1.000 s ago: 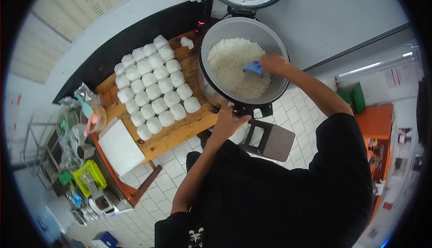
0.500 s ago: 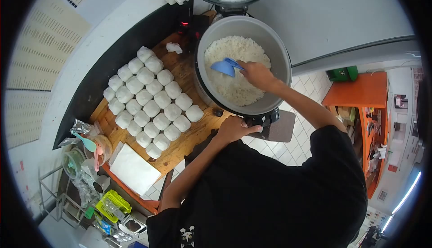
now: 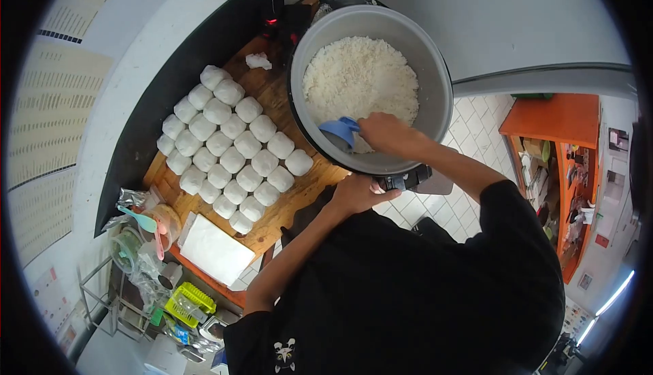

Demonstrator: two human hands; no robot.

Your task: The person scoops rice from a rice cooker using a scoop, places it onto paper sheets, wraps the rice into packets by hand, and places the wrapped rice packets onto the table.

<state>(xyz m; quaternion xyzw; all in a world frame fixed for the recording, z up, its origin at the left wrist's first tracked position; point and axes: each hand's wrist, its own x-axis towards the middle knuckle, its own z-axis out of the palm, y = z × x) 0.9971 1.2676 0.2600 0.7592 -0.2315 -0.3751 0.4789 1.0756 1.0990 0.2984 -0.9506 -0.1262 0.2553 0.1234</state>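
A large rice cooker [image 3: 441,69] stands with its lid raised, and cooked white rice [image 3: 360,69] fills its bottom. My right hand [image 3: 386,134] is closed around the short handle of a blue scoop [image 3: 338,131], inside the pot near its front left wall. The scoop's bowl is low against the rice, its inside partly in view. My left hand [image 3: 356,194] is closed at the cooker's black front handle [image 3: 400,180], with the thumb stretched along it; its other fingers are partly hidden. Left of the pot, many rounded white paper-wrapped bundles [image 3: 233,126] sit in tight rows.
The bundles rest on a wooden table [image 3: 309,188]. A stack of white paper sheets [image 3: 216,249] lies at its near corner, beside tubs with a teal spoon [image 3: 139,220]. A crumpled paper [image 3: 258,60] lies behind. An orange shelf unit [image 3: 554,116] stands at right.
My right hand has drawn the scoop down and toward the pot's front wall, and the scoop has tilted. My left hand stays at the cooker's front. The camera view has shifted a little.
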